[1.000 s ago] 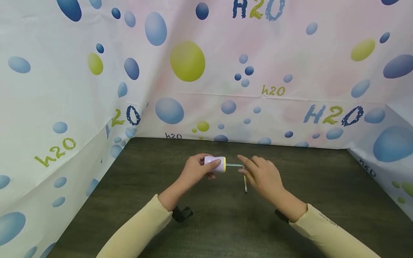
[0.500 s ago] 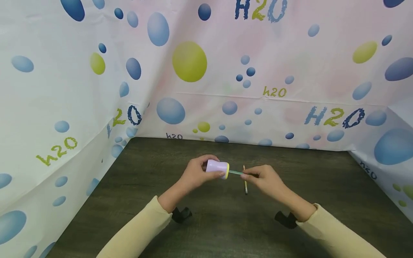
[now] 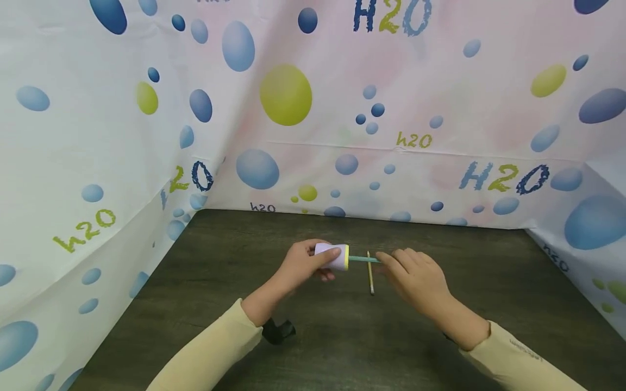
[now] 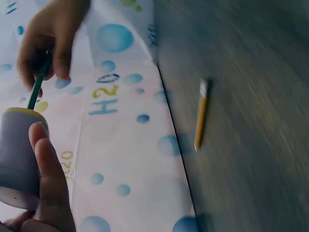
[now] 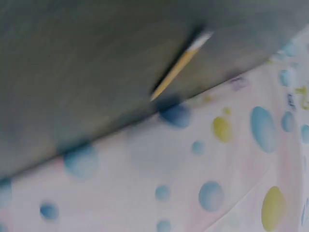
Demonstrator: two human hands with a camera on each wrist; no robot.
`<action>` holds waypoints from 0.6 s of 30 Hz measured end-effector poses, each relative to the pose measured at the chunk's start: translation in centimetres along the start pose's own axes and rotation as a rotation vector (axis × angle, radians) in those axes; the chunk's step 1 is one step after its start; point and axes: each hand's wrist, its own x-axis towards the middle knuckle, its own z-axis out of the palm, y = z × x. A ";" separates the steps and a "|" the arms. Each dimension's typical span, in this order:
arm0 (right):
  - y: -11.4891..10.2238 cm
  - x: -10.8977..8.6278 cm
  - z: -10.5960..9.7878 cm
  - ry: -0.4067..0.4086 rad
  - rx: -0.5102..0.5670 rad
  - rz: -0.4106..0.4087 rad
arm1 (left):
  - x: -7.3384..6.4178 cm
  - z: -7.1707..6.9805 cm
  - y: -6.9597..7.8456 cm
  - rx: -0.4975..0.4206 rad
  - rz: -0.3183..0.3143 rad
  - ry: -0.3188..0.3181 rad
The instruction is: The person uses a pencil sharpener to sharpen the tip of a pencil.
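Note:
My left hand (image 3: 299, 264) grips a small lilac pencil sharpener (image 4: 19, 145) with a yellow rim, held on its side above the table in the head view. Out of its yellow-rimmed end sticks a green pencil (image 3: 361, 259), its tip hidden inside. The fingers of my right hand (image 3: 415, 279) pinch the other end of that pencil; the left wrist view also shows them curled about it. A second, yellow pencil (image 3: 370, 279) with a pale eraser end lies on the table, behind the green one in the head view. The right wrist view catches neither hand.
The dark wood-look table (image 3: 220, 326) is bordered at the back and sides by a white sheet (image 3: 342, 65) printed with blue and green dots. A black strap (image 3: 279, 331) hangs by the left wrist.
My right hand first loosened its fingers about the green pencil, then pinched it, and now sits further right with the back turned up. The sharpener has shifted slightly right. The yellow pencil stays put.

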 end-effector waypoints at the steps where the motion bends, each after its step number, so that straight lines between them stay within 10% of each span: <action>1: 0.1 0.1 0.2 0.072 -0.037 -0.059 | -0.1 0.0 0.1 -0.030 -0.033 -0.018; 6: 0.3 0.7 0.6 0.265 -0.079 -0.175 | -0.2 0.3 -0.1 -0.050 -0.123 -0.075; 10: 0.1 0.8 0.7 0.168 0.013 -0.045 | -0.2 0.4 -0.4 -0.018 -0.072 -0.069; 13: -0.1 0.8 0.1 -0.121 0.257 0.193 | -0.4 0.3 -0.5 0.130 0.048 -0.027; 18: 0.8 2.0 -1.3 -0.783 1.034 0.796 | -0.6 -0.2 -0.2 0.453 0.319 -0.001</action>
